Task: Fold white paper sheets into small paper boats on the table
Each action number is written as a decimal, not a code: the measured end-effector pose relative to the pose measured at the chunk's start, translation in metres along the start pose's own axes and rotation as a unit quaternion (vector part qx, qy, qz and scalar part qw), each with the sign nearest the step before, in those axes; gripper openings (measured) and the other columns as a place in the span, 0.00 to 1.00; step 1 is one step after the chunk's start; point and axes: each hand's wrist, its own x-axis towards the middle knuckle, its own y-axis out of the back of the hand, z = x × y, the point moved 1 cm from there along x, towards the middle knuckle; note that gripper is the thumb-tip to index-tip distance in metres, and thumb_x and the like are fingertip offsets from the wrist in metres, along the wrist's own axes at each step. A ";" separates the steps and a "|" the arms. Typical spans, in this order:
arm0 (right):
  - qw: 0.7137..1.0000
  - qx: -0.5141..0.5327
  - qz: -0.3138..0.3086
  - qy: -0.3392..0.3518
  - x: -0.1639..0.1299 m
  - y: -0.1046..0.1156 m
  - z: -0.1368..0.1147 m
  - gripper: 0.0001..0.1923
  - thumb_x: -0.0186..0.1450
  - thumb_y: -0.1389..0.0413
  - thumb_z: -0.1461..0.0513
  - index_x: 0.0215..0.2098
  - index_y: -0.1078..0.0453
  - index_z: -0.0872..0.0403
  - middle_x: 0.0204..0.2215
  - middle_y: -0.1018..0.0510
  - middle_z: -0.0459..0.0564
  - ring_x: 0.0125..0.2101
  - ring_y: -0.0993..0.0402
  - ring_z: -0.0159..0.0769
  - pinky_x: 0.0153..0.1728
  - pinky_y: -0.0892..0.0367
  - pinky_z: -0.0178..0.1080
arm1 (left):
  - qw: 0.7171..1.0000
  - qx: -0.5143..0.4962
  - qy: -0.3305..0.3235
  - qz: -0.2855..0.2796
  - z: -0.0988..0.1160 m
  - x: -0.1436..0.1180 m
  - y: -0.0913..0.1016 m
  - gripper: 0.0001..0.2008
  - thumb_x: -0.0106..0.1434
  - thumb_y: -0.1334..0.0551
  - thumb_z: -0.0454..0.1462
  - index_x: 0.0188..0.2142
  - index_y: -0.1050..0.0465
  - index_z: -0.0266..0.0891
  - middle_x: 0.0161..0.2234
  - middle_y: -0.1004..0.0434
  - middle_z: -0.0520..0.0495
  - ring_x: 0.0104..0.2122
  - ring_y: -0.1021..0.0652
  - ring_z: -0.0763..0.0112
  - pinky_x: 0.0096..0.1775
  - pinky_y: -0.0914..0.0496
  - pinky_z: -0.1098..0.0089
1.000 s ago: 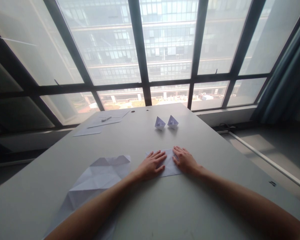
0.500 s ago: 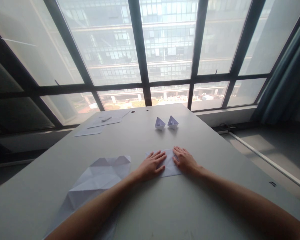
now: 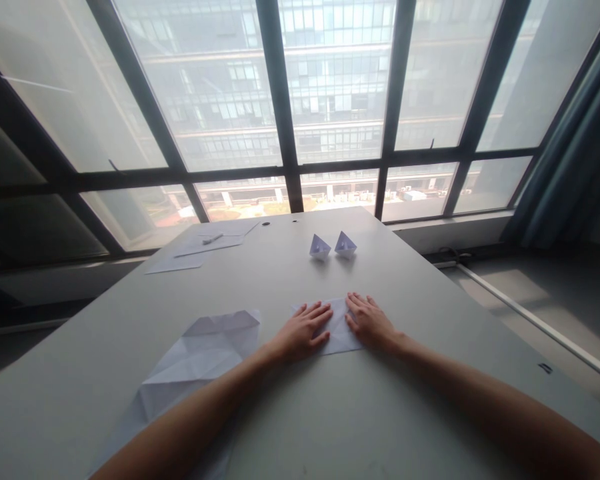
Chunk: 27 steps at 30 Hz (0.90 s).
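A folded white sheet of paper (image 3: 339, 337) lies flat on the table, partly covered by both hands. My left hand (image 3: 303, 330) rests on its left side with fingers stretched out. On its right edge lies my right hand (image 3: 373, 323), flat, fingers extended. Beyond the hands stand two small folded paper boats (image 3: 320, 248), side by side. A larger creased sheet of paper (image 3: 195, 353) spreads to the left, partly hidden under my left forearm.
At the far left of the white table (image 3: 260, 280) are several flat sheets of paper (image 3: 180, 262) with a small white pen-like object (image 3: 213, 239) on top. Tall windows (image 3: 340, 80) rise behind the table. A blue curtain (image 3: 570, 133) hangs at the right.
The larger creased sheet at the left has shifted slightly, its top edge now looking different. Both hands stay almost in place on the folded sheet.
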 end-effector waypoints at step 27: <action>1.000 0.001 0.010 -0.003 0.002 -0.004 0.004 0.30 0.70 0.54 0.57 0.67 0.43 0.62 0.66 0.41 0.62 0.66 0.47 0.44 0.66 0.54 0.49 | 1.000 0.008 0.001 -0.001 0.002 0.000 0.001 0.29 0.72 0.50 0.50 0.69 0.47 0.47 0.70 0.50 0.50 0.69 0.48 0.58 0.66 0.52 0.53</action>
